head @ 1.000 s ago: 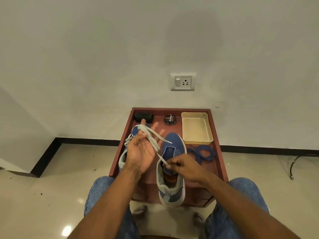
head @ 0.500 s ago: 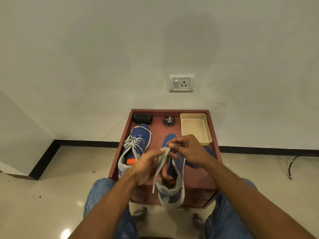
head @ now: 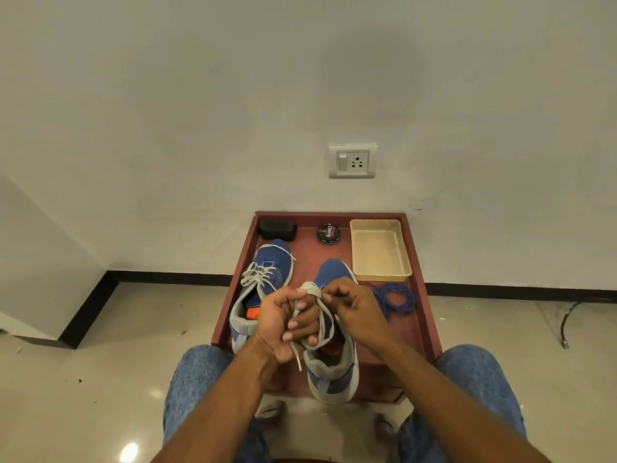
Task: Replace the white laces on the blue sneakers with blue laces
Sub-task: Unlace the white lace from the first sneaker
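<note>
Lower centre of frame, on the red table (head: 414, 332): the right sneaker (head: 334, 372) is stripped; the left sneaker (head: 267, 279) is not. I judge I am bundling the white lace (head: 312, 289): my left hand (head: 283, 325) grips it coiled, my right hand (head: 350, 305) pinches its loop. Next: set it down and take the blue laces (head: 395, 299), centre right. The eyelets are hidden.

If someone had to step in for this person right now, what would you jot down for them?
Left hand: grips the removed white lace, wound round its fingers.
Right hand: pinches the lace's top loop.
Right sneaker: white lace out.
Left sneaker: white lace in.
Blue laces: coiled on the table, beside the right sneaker, untouched.
Left: set this lace aside, unlace the other sneaker, thread blue laces into both.
</note>
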